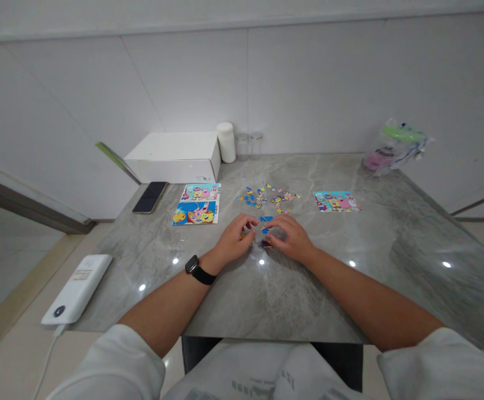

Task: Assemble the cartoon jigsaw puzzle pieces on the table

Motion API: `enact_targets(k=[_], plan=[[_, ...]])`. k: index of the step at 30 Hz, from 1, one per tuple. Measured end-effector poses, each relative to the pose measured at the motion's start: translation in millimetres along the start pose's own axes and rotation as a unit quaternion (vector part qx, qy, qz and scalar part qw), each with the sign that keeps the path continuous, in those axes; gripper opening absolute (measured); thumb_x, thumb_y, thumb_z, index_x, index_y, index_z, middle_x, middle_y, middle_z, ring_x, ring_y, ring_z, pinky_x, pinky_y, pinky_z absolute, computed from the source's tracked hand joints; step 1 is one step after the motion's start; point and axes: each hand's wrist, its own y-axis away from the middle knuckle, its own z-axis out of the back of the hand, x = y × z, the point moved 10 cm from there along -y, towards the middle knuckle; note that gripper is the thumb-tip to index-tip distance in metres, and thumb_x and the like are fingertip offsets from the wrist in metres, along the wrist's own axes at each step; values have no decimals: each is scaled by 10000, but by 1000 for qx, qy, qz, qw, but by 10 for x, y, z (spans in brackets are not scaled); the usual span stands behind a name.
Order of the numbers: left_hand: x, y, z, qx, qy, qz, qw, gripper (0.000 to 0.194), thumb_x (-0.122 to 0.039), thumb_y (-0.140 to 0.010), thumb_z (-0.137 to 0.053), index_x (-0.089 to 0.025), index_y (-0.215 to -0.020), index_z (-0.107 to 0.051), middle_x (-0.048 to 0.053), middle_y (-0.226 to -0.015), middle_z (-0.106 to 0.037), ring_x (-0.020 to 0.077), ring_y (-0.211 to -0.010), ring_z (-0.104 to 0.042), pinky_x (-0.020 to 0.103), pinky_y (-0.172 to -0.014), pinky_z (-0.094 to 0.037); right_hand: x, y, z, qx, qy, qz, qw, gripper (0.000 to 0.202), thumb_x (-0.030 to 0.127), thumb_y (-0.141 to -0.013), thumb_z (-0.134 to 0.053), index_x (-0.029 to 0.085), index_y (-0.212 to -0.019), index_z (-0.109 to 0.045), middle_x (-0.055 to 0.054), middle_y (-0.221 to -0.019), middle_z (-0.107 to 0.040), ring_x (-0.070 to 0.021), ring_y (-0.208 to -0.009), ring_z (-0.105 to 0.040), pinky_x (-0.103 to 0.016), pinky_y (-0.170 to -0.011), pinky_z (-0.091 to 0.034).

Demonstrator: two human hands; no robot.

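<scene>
Both hands are close together over the near middle of the grey table, around a small group of jigsaw puzzle pieces. My left hand (238, 236) has its fingers curled, and a bit of yellow puzzle piece (243, 236) shows between thumb and fingers. Opposite it, my right hand (290, 236) has thumb and forefinger bent at a small blue puzzle piece (264, 229); the exact contact is hard to see. Other blue pieces (265, 219) lie just beyond the fingertips. A dark red piece (266, 244) is under the right thumb. Farther back, loose puzzle pieces (260, 198) are scattered.
Cartoon picture sheets (197, 204) lie left, and another picture card (337, 201) right. A phone (150, 197), white box (173, 150), white bottle (226, 143) and upturned glasses (256, 145) stand behind. A bagged cup (392, 149) is back right; a white power bank (77, 289) front left.
</scene>
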Motion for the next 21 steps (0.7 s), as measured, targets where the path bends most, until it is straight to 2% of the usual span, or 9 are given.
enact_targets(k=[3, 6, 11, 15, 21], plan=[[-15, -29, 136, -7, -59, -31, 998, 277, -125, -860, -542, -206, -1106, -642, 67, -1075, -674, 200, -964, -615, 361, -920, -511, 25, 3, -77, 37, 20, 15, 999, 144, 303, -947, -685, 267, -1082, -720, -81, -1084, -753, -261, -1065, -680, -447, -992, -525], [69, -48, 221, 17, -118, 0, 993, 214, -160, -878, -548, -198, -1063, -651, 43, -971, -661, 182, -864, -602, 324, -828, -496, 69, 20, -220, 95, 46, 37, 994, 144, 277, -948, -693, 263, -1088, -723, -79, -1121, -750, -264, -1094, -665, -453, -1011, -495], [196, 29, 110, 133, -207, 70, 967, 85, -275, -918, -613, -200, -930, -651, 0, -780, -643, 156, -693, -571, 279, -633, -384, 171, 20, -396, 135, 75, 64, 986, 154, 274, -928, -732, 247, -1079, -726, -87, -1156, -735, -279, -1104, -633, -459, -997, -469], [240, 69, 51, 166, -230, 96, 954, 125, -322, -936, -629, -202, -929, -661, 11, -798, -698, 160, -685, -603, 275, -616, -365, 213, 6, -488, 151, 81, 58, 984, 112, 286, -950, -712, 257, -1057, -730, -81, -1156, -724, -271, -1104, -618, -459, -1009, -451], [280, 84, -25, 188, -247, 86, 947, 180, -361, -956, -612, -205, -912, -691, 32, -843, -741, 175, -701, -628, 284, -622, -372, 172, 11, -554, 164, 94, 44, 981, 123, 274, -928, -730, 251, -1049, -728, -82, -1181, -714, -280, -1134, -602, -469, -1026, -425]])
